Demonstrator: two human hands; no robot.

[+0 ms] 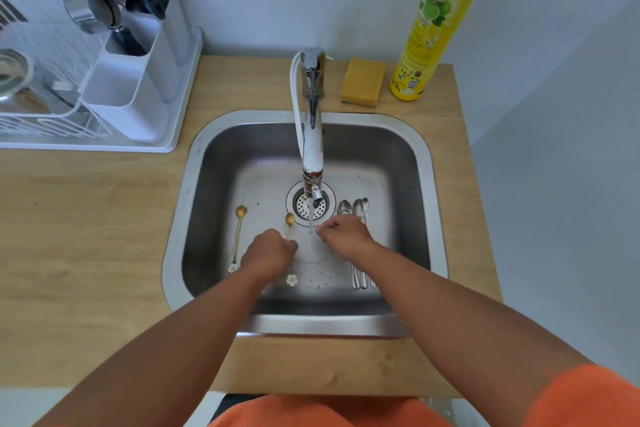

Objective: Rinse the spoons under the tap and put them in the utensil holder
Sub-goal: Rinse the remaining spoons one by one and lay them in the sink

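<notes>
Water runs from the tap (312,163) into the steel sink (420,163). Two gold spoons with flower ends lie on the sink floor: one (238,236) at the left, the other (290,219) beside the drain. My left hand (268,251) is curled over the second spoon's handle, and its bowl and flower end stick out on either side. My right hand (344,236) has its fingers curled beside the water stream, with nothing visible in it. It hovers over three silver spoons (356,209) lying side by side. The white utensil holder (138,80) stands at the back left with cutlery in it.
The holder is part of a white dish rack (52,125) on the wooden counter (86,218), which also carries a strainer and a metal bowl. A yellow sponge (363,81) and a dish soap bottle (436,28) stand behind the sink at the right.
</notes>
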